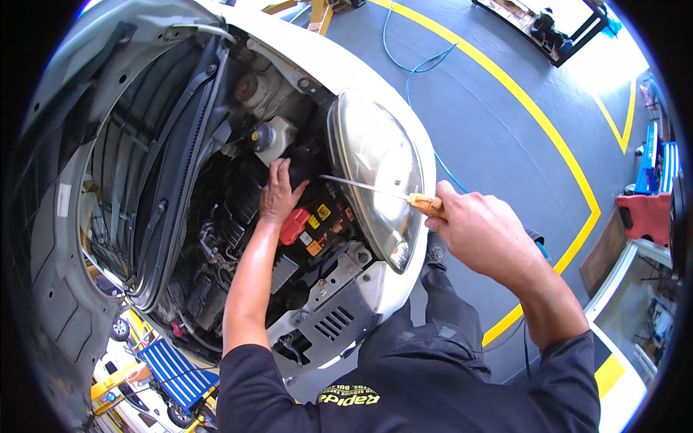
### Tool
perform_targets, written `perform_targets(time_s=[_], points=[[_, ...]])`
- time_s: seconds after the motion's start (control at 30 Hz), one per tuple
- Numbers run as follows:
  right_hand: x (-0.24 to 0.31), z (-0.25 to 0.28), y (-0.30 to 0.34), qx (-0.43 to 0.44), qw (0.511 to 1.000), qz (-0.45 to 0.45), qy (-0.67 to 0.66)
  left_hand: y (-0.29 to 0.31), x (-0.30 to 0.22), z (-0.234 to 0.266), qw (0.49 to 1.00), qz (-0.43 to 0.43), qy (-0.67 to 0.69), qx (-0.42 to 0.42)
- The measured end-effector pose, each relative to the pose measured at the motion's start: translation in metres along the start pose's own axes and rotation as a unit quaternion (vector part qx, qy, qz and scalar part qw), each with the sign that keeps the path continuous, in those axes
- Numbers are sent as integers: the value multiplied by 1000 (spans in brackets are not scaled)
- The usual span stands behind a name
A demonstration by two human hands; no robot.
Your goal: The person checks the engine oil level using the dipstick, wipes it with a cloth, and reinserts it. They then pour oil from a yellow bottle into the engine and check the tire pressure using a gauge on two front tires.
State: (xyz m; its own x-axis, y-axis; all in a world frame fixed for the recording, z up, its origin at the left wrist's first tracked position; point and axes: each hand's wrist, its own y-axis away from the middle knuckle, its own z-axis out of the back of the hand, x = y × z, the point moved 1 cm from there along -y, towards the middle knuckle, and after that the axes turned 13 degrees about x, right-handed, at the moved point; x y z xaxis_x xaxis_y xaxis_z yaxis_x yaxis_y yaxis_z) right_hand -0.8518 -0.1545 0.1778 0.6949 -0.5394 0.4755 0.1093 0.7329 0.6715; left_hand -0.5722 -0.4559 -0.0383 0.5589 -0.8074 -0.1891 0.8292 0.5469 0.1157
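Observation:
My right hand (484, 227) is closed round the orange-yellow handle of a screwdriver (424, 203). The tool's long metal shaft lies across the headlight (382, 159), its tip pointing left into the engine bay. Deep in the bay, my left hand (280, 193) has its fingers and thumb about a dark black plastic part (304, 164); the part's exact kind is hard to make out. Just beyond that hand stands a whitish fluid reservoir with a black cap (262, 137). Beside my left wrist are a red cover (293, 226) and a fuse box with yellow labels (317, 224).
The raised hood (58, 274) fills the left side over the windshield wipers (162, 209). A blue hose (411, 72) runs across the grey floor past the white fender. Yellow lines (534, 108) mark the floor. A black-framed cart (548, 32) stands far right, a red object (644, 218) nearer.

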Motion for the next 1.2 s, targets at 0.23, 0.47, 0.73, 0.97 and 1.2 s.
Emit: perform_targets(time_s=[0.23,0.47,0.73,0.97,1.2], points=[[-22,19,-8,-20,1000,-8,-14,-31,-51,-11,939,290,-37,-180],[-13,42,-5,-37,999,-14,38,-89,-64,2,995,84,-18,-49],[6,85,-39,-66,994,53,64,-9,-48,19,998,-42,-26,-38],[13,90,-69,-57,993,88,60,30,5,60,946,211,116,-217],[18,92,-76,-45,996,72,25,-40,6,7,838,314,412,-173]])
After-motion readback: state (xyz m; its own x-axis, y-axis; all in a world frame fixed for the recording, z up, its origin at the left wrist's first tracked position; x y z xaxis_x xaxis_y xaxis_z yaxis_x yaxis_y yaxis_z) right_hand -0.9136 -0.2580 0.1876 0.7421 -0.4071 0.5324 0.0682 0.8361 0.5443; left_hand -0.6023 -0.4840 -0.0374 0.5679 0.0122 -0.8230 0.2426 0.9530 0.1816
